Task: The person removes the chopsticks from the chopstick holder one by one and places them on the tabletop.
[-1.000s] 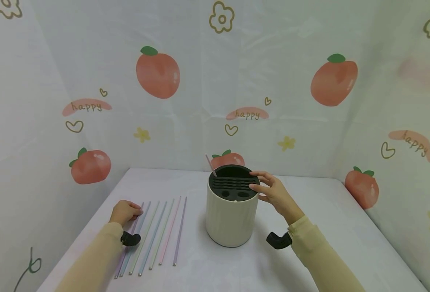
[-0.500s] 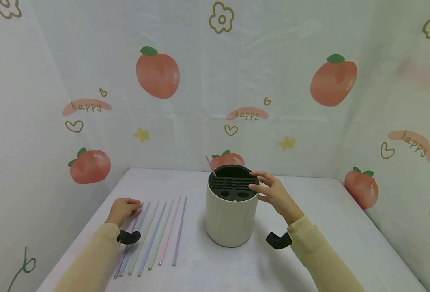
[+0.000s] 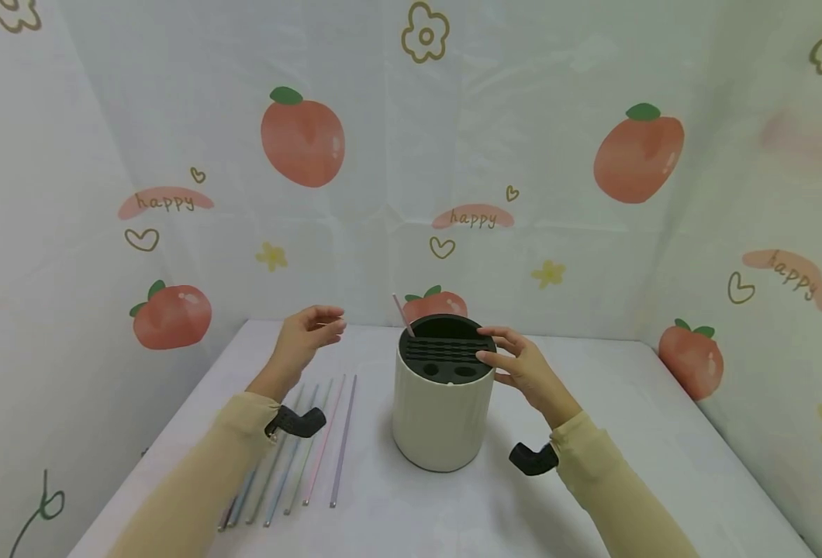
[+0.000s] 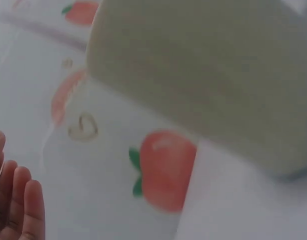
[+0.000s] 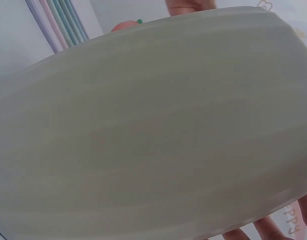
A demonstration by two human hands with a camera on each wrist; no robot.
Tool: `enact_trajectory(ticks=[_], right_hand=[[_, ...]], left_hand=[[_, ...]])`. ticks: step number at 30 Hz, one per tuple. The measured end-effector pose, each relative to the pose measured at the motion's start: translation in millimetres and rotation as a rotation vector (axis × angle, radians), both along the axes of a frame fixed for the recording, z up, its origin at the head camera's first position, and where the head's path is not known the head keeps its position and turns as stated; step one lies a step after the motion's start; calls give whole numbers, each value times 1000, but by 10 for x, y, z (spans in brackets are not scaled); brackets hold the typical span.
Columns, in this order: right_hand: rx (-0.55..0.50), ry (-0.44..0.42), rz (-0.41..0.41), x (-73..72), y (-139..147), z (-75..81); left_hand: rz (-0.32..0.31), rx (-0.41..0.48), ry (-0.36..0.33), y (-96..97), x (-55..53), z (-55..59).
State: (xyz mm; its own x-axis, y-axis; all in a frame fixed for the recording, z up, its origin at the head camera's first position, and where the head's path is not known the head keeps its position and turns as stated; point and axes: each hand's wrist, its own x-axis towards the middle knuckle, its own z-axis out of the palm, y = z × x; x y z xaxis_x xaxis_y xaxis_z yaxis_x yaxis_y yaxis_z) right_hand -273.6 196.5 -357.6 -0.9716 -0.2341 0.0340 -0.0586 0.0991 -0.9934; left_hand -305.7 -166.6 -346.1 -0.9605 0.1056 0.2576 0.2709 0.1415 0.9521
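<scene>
A round off-white utensil holder [image 3: 442,426] with a black slotted top stands upright near the table's middle. One pink chopstick [image 3: 402,314] leans up out of its left side. My right hand [image 3: 523,368] grips its right rim, with finger and thumb tips at the black top; the right wrist view is mostly filled by the holder's wall. My left hand [image 3: 306,341] is raised left of the holder, fingers extended, nothing visible in it. Below it, several pastel chopsticks [image 3: 344,442] lie side by side, partly hidden by the left forearm.
A white table [image 3: 592,480] carries everything. Behind and beside it hangs a white curtain [image 3: 383,155] printed with fruit, hearts and flowers. Each wrist wears a black device, one of them a wrist camera [image 3: 533,459] on the right side.
My left hand has left the far ends of the chopsticks, rising and moving right toward the holder, its fingers now spread. The right hand stays on the holder's rim.
</scene>
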Motion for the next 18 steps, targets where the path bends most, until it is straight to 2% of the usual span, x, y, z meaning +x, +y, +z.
enact_trajectory(ticks=[3, 7, 11, 18], right_hand=[[0, 0, 1, -6, 3, -8], [1, 0, -7, -10, 21, -16], [-9, 1, -4, -10, 16, -16], [-12, 0, -1, -10, 8, -20]], left_hand=[[-62, 49, 48, 279, 45, 88], [-130, 62, 84, 550, 69, 134], [-159, 43, 100, 686, 68, 143], [-168, 26, 126, 804, 53, 170]])
